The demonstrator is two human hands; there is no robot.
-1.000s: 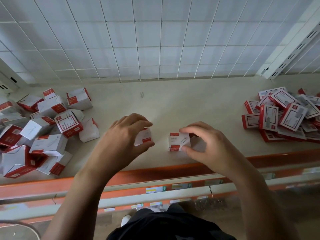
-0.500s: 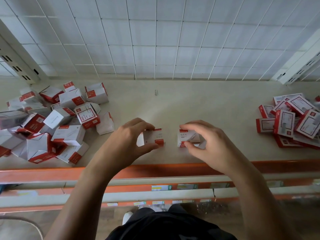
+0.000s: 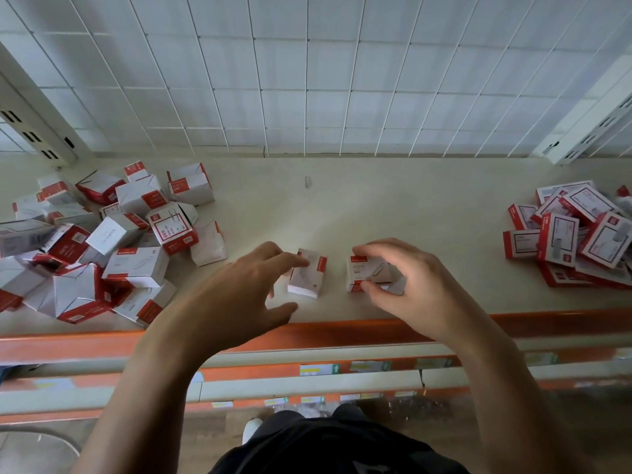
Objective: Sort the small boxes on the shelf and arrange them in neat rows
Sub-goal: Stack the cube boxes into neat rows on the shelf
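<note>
Two small white-and-red boxes lie side by side near the front of the beige shelf (image 3: 393,206). My left hand (image 3: 239,295) reaches from the left with its fingers stretched out; the fingertips touch the top of the left box (image 3: 309,278) and the thumb is spread away from it. The right box (image 3: 360,273) is held by my right hand (image 3: 407,278), fingers curled over its top and thumb against its front edge. A gap of shelf separates the two boxes.
A loose heap of larger white-and-red boxes (image 3: 102,241) fills the shelf's left side. Flatter red-framed boxes (image 3: 574,234) are piled at the right. A lone paper clip (image 3: 307,182) lies near the white grid back panel (image 3: 307,80). An orange lip (image 3: 342,333) runs along the front.
My left hand has let go of its box and spread its fingers, now only touching it. My right hand still grips the other box. The boxes have barely moved.
</note>
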